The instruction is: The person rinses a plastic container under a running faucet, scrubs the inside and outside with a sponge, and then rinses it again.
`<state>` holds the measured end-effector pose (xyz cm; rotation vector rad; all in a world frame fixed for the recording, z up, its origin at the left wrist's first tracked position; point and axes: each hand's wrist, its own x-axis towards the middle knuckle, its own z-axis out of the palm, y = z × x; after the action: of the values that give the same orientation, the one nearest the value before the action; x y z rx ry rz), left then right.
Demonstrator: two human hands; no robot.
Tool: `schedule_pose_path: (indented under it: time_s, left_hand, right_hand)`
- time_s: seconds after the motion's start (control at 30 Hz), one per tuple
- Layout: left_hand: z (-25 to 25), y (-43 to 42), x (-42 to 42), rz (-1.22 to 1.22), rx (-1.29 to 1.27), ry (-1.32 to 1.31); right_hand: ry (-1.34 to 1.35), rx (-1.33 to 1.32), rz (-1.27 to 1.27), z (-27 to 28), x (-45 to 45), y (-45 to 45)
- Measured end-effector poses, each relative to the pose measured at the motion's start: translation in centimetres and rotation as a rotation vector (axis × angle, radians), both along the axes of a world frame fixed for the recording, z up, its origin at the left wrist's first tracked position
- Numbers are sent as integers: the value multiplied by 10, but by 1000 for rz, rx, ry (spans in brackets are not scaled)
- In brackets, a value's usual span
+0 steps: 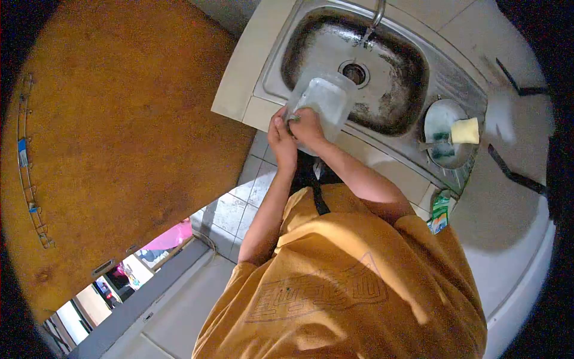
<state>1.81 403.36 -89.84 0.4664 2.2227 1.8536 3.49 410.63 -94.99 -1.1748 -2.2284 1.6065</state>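
Note:
A translucent plastic container (pixel 335 102) is tilted over the near edge of the sink. My left hand (pixel 282 143) grips its near left side with the fingers wrapped round the wall. My right hand (pixel 307 127) is closed at the container's near left rim, right beside the left hand. A small dark greenish bit shows between the two hands, but what the right fingers hold is hidden. Below the container lies the stainless steel sink (pixel 388 113), with dark stains and a round drain (pixel 354 73).
Water runs from the faucet (pixel 378 15) at the back. On the drainboard to the right stands a bowl (pixel 439 119) with a yellow sponge (pixel 465 131) on its rim. A green packet (pixel 440 212) lies at the counter's front. A brown door (pixel 131 119) stands at the left.

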Motion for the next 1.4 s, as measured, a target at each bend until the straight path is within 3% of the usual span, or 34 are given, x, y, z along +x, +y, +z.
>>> schedule_pose_path:
  time_s: [0.07, 0.13, 0.23, 0.37, 0.53, 0.57, 0.63, 0.73, 0.83, 0.97, 1.1, 1.17, 1.33, 1.4]
  left_hand:
    - [1, -6, 1, -4, 35, 0]
    - [8, -18, 4, 11, 10, 1]
    - [26, -38, 1, 10, -37, 30]
    - [45, -64, -7, -6, -48, 93]
    - [40, -85, -14, 19, -43, 39]
    - [41, -85, -16, 29, -40, 32]
    - [38, -83, -23, 38, -53, 32]
    - [26, -81, -32, 65, -49, 50]
    - [17, -79, -35, 89, -48, 83]
    - [10, -77, -37, 97, -93, 103]
    - [21, -77, -45, 105, -148, 51]
    - [24, -77, -49, 136, -50, 41]
    - [21, -94, -48, 120, -104, 6]
    - [23, -95, -47, 101, -102, -18]
  right_hand:
    - [14, 15, -2, -5, 1, -6]
    - [-40, -152, -26, 13, 5, -13]
    - [106, -28, 8, 35, 4, -30]
    - [96, 2, 10, 87, -2, -49]
    - [-148, -32, 92, 78, -24, -55]
    - [-149, -31, 93, 68, -26, -56]
    - [94, -147, -4, 53, -31, -55]
    - [142, -41, 38, 49, -45, -47]
    - [31, 161, 85, 36, -57, -48]
    - [-77, 91, 158, 46, -52, -42]
    - [120, 52, 153, 49, -61, -35]
    - [168, -8, 176, 46, -69, -41]
    - [-94, 31, 195, 50, -63, -65]
    - [-29, 2, 211, 56, -55, -60]
